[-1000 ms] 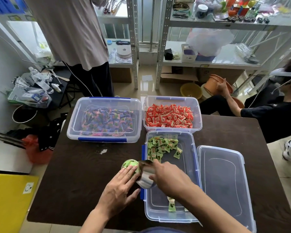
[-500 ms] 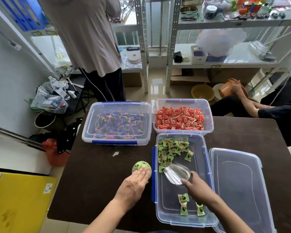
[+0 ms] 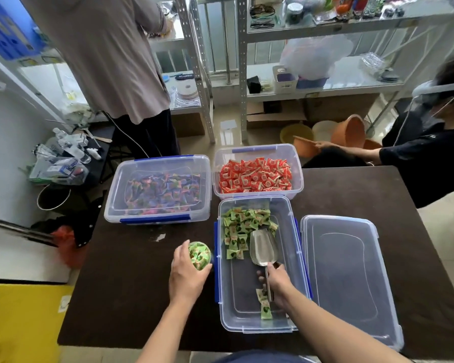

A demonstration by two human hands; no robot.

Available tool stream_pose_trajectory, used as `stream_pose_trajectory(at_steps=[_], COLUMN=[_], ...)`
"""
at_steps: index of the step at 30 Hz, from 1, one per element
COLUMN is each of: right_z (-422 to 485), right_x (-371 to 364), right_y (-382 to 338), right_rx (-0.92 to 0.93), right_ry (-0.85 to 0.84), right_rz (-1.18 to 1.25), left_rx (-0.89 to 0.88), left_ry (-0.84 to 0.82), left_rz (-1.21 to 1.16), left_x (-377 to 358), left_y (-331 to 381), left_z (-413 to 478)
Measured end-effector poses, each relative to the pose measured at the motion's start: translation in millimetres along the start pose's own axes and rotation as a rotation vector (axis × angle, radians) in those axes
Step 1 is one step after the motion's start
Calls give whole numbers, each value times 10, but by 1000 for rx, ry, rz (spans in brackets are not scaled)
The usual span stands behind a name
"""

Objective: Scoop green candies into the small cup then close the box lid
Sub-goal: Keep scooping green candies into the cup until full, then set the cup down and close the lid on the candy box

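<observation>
A clear open box with blue latches holds green candies heaped at its far end and a few more near my wrist. My right hand grips the handle of a metal scoop that lies empty inside the box, its mouth toward the heap. My left hand wraps around the small cup, which stands on the table left of the box and is full of green candies. The box's clear lid lies flat to the right of the box.
Behind stand a lidded box of multicoloured candies and an open box of red candies. A person stands beyond the dark table; another sits at the right. Metal shelves line the back.
The scoop left the cup's rim and moved right into the box, then forward toward the green heap. My left hand stays on the cup. The camera view shifted.
</observation>
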State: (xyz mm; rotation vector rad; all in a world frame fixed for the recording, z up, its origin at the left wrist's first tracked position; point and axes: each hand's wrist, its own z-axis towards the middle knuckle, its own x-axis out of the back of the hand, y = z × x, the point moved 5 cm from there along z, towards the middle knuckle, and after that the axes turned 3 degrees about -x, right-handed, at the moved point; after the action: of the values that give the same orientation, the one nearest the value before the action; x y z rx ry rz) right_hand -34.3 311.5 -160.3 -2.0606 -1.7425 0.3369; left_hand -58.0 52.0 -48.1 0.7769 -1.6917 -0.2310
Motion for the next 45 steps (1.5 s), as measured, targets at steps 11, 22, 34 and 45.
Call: stream_pose_trajectory(at_steps=[11, 22, 34, 45], right_z=[-754, -743, 132, -105], right_x=[383, 2536, 2862, 3616], right_y=[-277, -648, -29, -140], right_rx=[244, 344, 47, 162], right_ry=[-135, 345, 442, 457], right_rz=[-285, 9, -508, -40], left_rx=[2, -882, 297, 3], left_ry=[10, -204, -588, -578], left_rz=[157, 89, -59, -103], left_x=[200, -1265, -2762, -2609], left_y=[42, 2337, 2293, 2655], left_z=[172, -1204, -727, -1101])
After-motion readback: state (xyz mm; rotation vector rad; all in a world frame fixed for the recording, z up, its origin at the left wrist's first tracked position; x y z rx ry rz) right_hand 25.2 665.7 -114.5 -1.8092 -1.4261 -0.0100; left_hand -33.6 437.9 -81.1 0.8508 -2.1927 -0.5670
